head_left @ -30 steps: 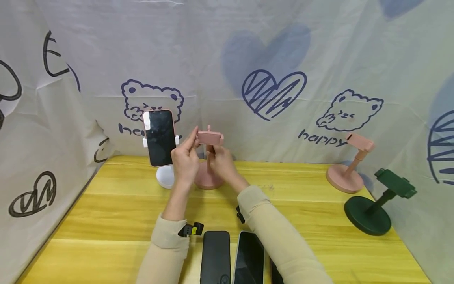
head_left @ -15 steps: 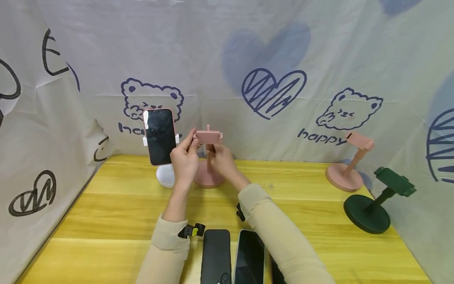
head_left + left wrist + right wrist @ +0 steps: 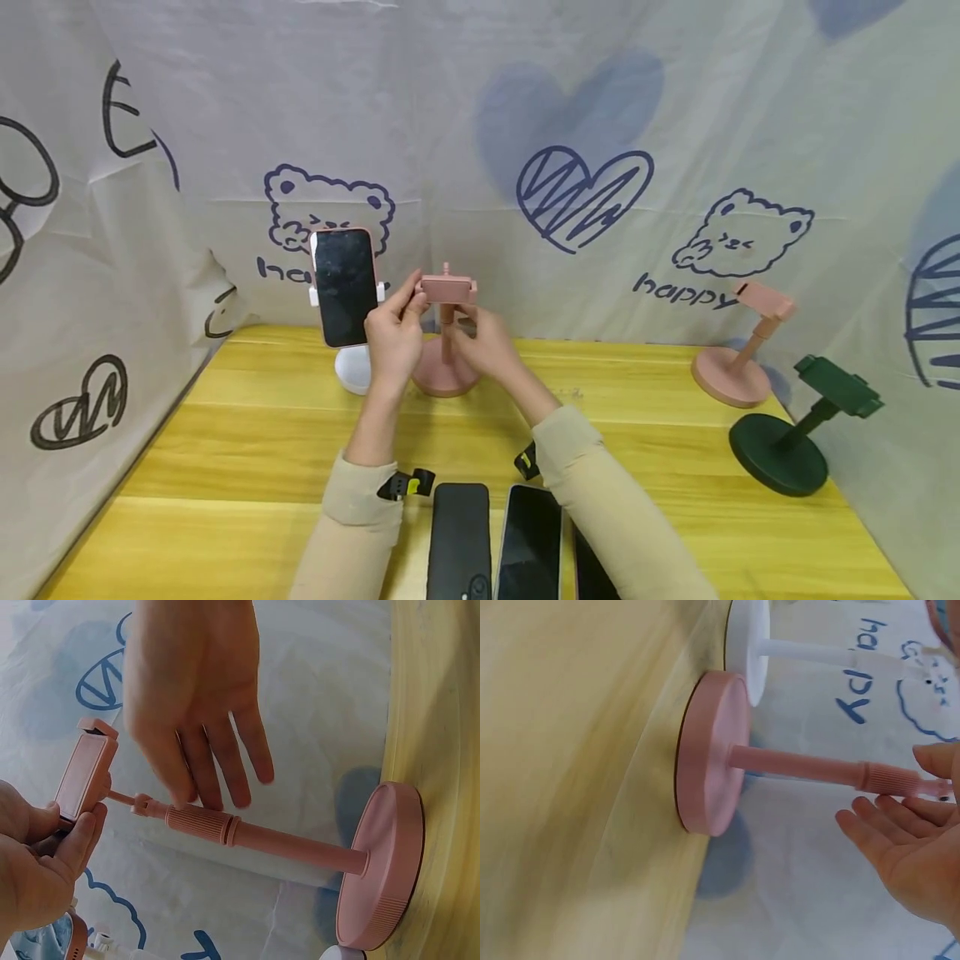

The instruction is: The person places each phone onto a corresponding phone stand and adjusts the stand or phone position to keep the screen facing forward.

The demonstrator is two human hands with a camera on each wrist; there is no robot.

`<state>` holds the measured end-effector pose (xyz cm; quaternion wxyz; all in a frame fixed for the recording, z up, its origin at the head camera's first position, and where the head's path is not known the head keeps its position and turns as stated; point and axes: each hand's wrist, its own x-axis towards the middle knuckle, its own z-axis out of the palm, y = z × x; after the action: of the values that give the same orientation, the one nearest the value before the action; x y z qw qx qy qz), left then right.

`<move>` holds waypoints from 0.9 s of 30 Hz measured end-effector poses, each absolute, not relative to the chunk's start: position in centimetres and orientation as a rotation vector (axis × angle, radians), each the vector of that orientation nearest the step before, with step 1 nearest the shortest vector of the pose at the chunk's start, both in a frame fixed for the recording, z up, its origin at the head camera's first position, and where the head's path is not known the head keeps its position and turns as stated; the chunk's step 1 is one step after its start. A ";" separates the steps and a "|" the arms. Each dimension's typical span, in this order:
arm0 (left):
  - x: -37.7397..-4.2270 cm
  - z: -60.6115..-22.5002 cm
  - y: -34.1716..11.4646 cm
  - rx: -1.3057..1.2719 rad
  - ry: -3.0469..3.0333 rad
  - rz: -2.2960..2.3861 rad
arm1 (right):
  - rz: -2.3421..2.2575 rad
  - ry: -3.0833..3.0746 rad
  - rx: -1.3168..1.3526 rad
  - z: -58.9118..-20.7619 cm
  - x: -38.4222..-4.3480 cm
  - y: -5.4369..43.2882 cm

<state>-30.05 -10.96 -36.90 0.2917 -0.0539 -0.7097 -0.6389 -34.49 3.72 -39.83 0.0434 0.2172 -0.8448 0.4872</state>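
Note:
My left hand point(image 3: 395, 343) pinches the left end of the clamp head on a pink phone stand point(image 3: 446, 377), thumb in front and fingers behind in the left wrist view. The stand is upright on its round base. My right hand point(image 3: 493, 346) is at the stand's ribbed collar point(image 3: 199, 823), its fingers fairly straight and loosely spread. In the right wrist view the thumb lies on one side of the collar and the fingers on the other; whether they touch it I cannot tell. No phone sits in the pink clamp.
Left of the pink stand, a white stand point(image 3: 352, 371) holds an upright phone point(image 3: 343, 287). Another pink stand point(image 3: 731, 377) and a dark green stand point(image 3: 778, 454) are at the right. Several phones lie at the front, including a black one point(image 3: 459, 533) and a white-edged one point(image 3: 530, 542).
My right hand's fingers have loosened from the stand's post and the hand has shifted slightly right. My left hand keeps its pinch on the clamp head.

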 end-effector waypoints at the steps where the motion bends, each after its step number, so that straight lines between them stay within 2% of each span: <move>1: -30.0 -36.9 -11.0 -0.143 -1.893 -1.710 | 1.473 -2.589 0.690 -39.6 -34.0 4.0; 16: -30.0 -37.1 -10.9 -0.149 -1.911 -1.695 | 1.000 -2.726 1.040 -39.1 -26.8 7.6; 27: -29.8 -36.9 -10.8 -0.137 -1.928 -1.701 | 0.496 -3.055 1.251 -41.7 -21.6 8.4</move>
<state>-29.83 -10.75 -36.87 0.2795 -0.0512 -0.7190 -0.6343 -21.60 8.38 -41.70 -0.0980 0.3729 -0.9107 0.1480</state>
